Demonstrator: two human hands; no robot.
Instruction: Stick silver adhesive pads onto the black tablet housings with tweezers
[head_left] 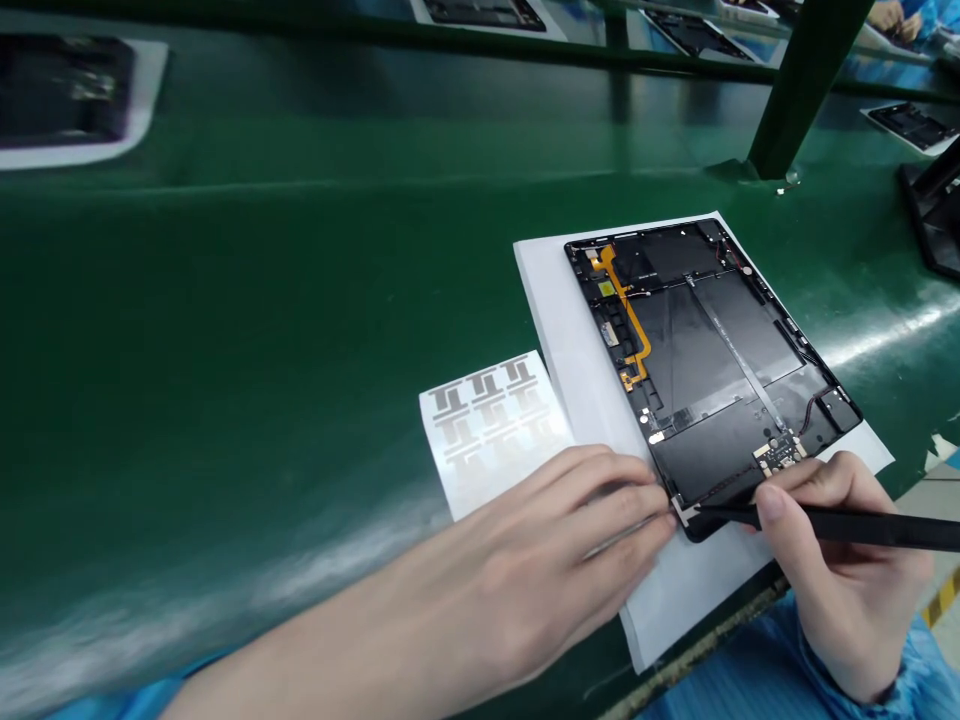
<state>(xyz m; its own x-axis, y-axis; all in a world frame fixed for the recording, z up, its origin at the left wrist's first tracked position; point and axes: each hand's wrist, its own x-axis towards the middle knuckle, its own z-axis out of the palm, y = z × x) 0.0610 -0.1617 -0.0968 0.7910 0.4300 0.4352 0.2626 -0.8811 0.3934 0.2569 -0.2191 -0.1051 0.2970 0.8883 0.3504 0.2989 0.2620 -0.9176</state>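
Observation:
An opened tablet (712,340) lies back-up on a white sheet (570,330), showing black shielding, an orange flex cable (630,320) and a small board near its lower edge. My right hand (840,560) grips black tweezers (825,522) like a pen, their tip at the tablet's near left corner on a small grey sticker (684,512). My left hand (555,560) lies flat beside that corner, fingers stretched out and fingertips touching the corner. A backing sheet (491,425) with several grey T-shaped stickers lies just left of the white sheet.
Everything rests on a green conveyor belt (262,300). Another tablet on a white tray (67,100) sits at the far left, more tablets (487,12) line the far side. A green post (802,90) rises at the back right, and a black stand (937,210) is at the right edge.

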